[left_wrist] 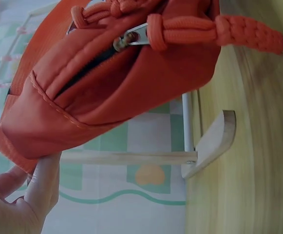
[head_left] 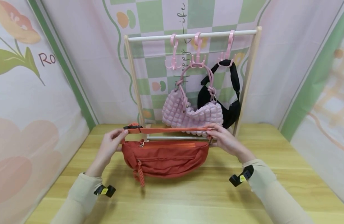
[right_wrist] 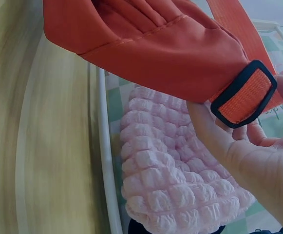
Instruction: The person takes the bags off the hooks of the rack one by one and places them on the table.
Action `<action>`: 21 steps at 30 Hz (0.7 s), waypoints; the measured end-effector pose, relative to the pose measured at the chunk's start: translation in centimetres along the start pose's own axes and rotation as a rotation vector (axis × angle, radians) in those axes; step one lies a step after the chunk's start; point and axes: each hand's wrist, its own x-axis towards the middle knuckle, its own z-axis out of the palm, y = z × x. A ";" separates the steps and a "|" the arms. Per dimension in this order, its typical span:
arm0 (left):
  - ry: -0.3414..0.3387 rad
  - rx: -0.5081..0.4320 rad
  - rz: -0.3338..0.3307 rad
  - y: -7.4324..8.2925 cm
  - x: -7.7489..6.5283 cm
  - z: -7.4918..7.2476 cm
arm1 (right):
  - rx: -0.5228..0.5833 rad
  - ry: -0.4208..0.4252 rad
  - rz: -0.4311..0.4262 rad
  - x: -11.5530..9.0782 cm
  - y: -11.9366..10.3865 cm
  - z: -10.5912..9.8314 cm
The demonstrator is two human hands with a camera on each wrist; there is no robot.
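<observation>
A red-orange waist bag is held up over the table, its strap stretched level above it. My left hand pinches the strap at the bag's left end, beside a black buckle. At the other end my right hand grips the strap between thumb and fingers. A black slider on the strap shows against that hand in the right wrist view. In the left wrist view, a braided zipper pull hangs from the front pocket, whose zipper is partly open.
Behind the bag stands a wooden rack with a white rail. Three pink hooks hang there; the left hook bears nothing. A puffy pink handbag hangs from the middle one, a black bag from the right one. Fabric walls enclose the wooden table.
</observation>
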 end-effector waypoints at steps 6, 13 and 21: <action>-0.012 0.019 -0.014 -0.5 -0.2 -0.5 | -0.007 -0.027 0.017 0.2 0.6 0.2; -0.021 0.048 -0.021 -1.3 -0.3 -1.1 | -0.033 -0.038 0.040 0.5 1.4 0.7; -0.037 0.080 -0.046 -1.8 -0.2 -1.9 | -0.051 -0.018 0.103 1.1 2.1 1.3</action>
